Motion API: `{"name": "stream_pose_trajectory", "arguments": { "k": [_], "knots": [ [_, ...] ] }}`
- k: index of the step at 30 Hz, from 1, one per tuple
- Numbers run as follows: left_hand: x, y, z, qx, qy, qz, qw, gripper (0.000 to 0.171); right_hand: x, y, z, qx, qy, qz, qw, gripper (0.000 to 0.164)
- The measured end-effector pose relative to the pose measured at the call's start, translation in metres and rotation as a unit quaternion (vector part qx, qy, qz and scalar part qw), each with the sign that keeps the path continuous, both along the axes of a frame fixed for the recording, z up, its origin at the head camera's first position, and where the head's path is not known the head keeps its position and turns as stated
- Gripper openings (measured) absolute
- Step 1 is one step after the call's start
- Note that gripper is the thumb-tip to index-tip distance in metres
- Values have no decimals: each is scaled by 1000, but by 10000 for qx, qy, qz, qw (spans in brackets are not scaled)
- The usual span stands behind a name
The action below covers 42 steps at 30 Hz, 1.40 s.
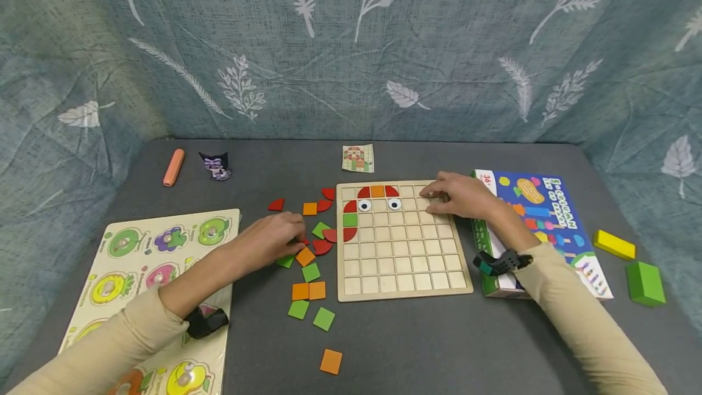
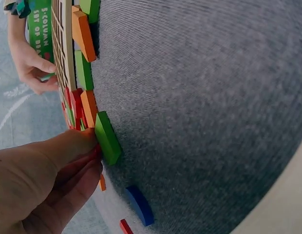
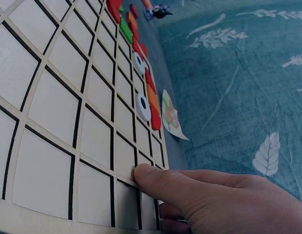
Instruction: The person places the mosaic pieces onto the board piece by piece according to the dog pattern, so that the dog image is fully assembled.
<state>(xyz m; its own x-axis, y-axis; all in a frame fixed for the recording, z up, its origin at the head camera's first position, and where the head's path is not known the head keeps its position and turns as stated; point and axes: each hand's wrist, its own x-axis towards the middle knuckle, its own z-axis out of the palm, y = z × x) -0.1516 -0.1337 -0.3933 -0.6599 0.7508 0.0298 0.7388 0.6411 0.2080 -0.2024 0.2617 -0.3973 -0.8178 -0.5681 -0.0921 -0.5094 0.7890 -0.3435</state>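
Observation:
My left hand (image 1: 276,236) is among loose tiles left of the wooden grid board (image 1: 406,297). Its thumb and fingers pinch a small red tile (image 2: 98,152), mostly hidden by the fingertips. Beside them lie a green tile (image 2: 108,139) and an orange tile (image 1: 305,255). My right hand (image 1: 457,194) rests on the board's upper right corner, its thumb on the grid. In the board's upper left sit red quarter-circle tiles (image 1: 350,234), an orange square (image 1: 377,191), a green square (image 1: 350,219) and two round eye pieces (image 1: 394,204).
A small pattern card (image 1: 358,158) lies behind the board. At left is a fruit puzzle board (image 1: 233,242); at right, a blue toy box (image 1: 554,200), a yellow block (image 1: 614,245) and a green block (image 1: 645,283). An orange stick (image 1: 173,167) and a small figure (image 1: 216,165) lie far left.

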Motion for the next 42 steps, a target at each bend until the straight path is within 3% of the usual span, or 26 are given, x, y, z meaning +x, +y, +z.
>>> {"name": "stream_pose_trajectory", "arguments": {
  "k": [10, 16, 21, 27, 31, 35, 42],
  "knots": [
    [-1, -2, 3, 247, -189, 104, 9995, 6, -1, -1, 1, 40, 2, 3, 10000, 37],
    [-11, 23, 12, 445, -90, 217, 9987, 7, -2, 0, 3, 46, 31, 21, 10000, 37],
    [-30, 69, 14, 211, -182, -139, 9995, 11, -2, 2, 0, 43, -16, -12, 10000, 37],
    [-52, 111, 5, 161, 276, -728, 9968, 9, -2, 1, -3, 4, 14, 6, 10000, 37],
    [-57, 121, 1, -31, 494, -892, 9948, 9, -1, 0, -3, 23, 25, 16, 10000, 37],
    [-57, 123, 1, -184, 483, -925, 9944, 11, -1, 0, -2, 76, 49, -1, 10000, 37],
    [-58, 123, -3, 65, 424, -1035, 9937, 11, -1, 2, -2, 20, 71, 41, 10000, 36]
  ]
}}
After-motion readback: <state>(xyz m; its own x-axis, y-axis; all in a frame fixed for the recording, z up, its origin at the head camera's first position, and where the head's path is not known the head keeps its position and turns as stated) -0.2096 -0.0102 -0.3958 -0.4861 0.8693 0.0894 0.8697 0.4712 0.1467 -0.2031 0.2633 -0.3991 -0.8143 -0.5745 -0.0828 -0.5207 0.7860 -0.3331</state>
